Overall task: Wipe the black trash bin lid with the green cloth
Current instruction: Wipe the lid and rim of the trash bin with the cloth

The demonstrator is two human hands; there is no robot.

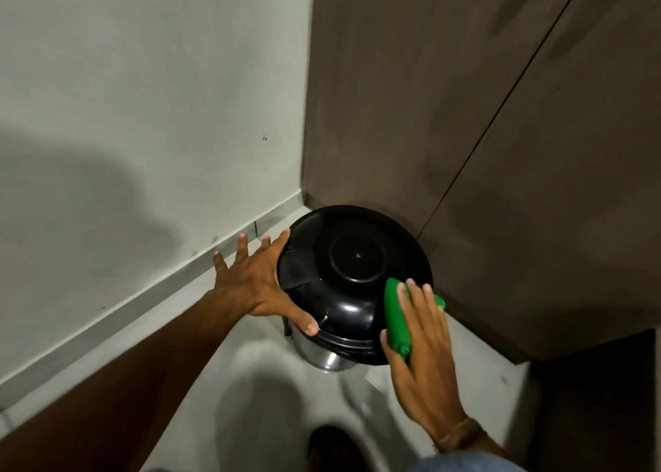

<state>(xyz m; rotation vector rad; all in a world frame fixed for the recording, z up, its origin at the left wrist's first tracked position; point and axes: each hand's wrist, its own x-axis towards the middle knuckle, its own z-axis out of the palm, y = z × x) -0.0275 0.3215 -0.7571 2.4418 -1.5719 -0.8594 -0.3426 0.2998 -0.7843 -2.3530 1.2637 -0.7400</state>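
Right hand (420,350): flat, fingers together, pressing the cloth (395,314) onto the lid's right edge; not clenched.
Cloth: green, bunched in a roll under the fingers, ends showing either side.
Left hand (255,280): spread wide, palm and thumb braced on the lid's left rim, grasping nothing.
Lid (352,274): black dome on a steel bin (323,355).
Room: bin sits in a corner, wall (143,113) left, brown panel (500,149) just behind; floor (279,400) open in front.

Wall (143,113) left, cabinet (500,149) behind.
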